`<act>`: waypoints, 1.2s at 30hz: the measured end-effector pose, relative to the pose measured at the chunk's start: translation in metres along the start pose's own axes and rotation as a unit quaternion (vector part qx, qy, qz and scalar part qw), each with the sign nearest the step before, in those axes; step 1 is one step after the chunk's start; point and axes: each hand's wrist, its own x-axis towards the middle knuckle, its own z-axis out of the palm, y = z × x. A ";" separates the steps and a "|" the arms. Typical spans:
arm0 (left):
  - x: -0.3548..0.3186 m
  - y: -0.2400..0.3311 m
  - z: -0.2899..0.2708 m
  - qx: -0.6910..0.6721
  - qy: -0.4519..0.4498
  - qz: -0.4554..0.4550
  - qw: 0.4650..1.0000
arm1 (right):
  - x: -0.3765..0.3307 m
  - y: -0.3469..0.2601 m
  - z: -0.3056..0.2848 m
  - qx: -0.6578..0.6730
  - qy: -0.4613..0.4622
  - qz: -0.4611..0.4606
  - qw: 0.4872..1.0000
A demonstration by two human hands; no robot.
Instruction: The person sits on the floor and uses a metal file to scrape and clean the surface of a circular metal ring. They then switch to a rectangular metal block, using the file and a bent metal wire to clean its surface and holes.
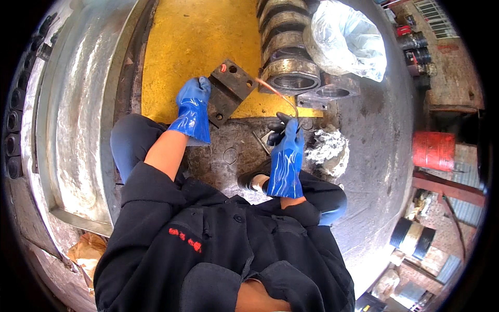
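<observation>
A dark, greasy metal block (226,89) with a channel across its middle and several round holes sits tilted ahead of me, over the yellow surface's near edge. My left hand (194,94), in a blue rubber glove, is closed on the block's left side. My right hand (289,136), also gloved, with dark-stained fingertips, grips a thin bent rod (280,95) with a copper-coloured far part. That rod reaches up and left, its tip close to the block's right corner; whether they touch, I cannot tell. An orange-red mark (223,68) shows on the block.
Thick metal rings (289,76) stand in a row beyond, with a clear plastic bag (358,47) beside them. White crumpled rags (330,153) lie right of my right hand. A long metal trough (83,119) borders the left. A red drum (434,151) stands far right.
</observation>
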 end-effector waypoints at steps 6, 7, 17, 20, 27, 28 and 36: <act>0.004 0.012 -0.006 0.014 -0.028 -0.001 1.000 | 0.023 -0.018 0.027 -0.107 -0.111 -0.003 0.988; 0.004 0.012 -0.008 0.013 -0.028 -0.004 1.000 | 0.028 -0.016 0.033 -0.134 -0.140 0.004 0.981; -0.001 0.018 -0.012 0.017 -0.052 -0.035 0.998 | 0.079 -0.014 0.070 -0.327 -0.162 -0.132 0.921; 0.002 0.008 -0.008 0.000 -0.025 -0.032 0.999 | 0.074 -0.030 0.093 -0.467 -0.150 -0.133 0.861; -0.001 0.010 -0.012 -0.059 0.037 -0.017 0.997 | 0.091 -0.019 0.120 -0.565 -0.139 -0.188 0.791; -0.002 0.003 -0.013 -0.052 0.040 -0.022 0.998 | 0.083 -0.029 0.143 -0.606 -0.139 -0.182 0.762; -0.006 0.008 -0.009 -0.116 0.103 -0.124 0.980 | 0.115 -0.002 0.141 -0.602 -0.207 -0.126 0.761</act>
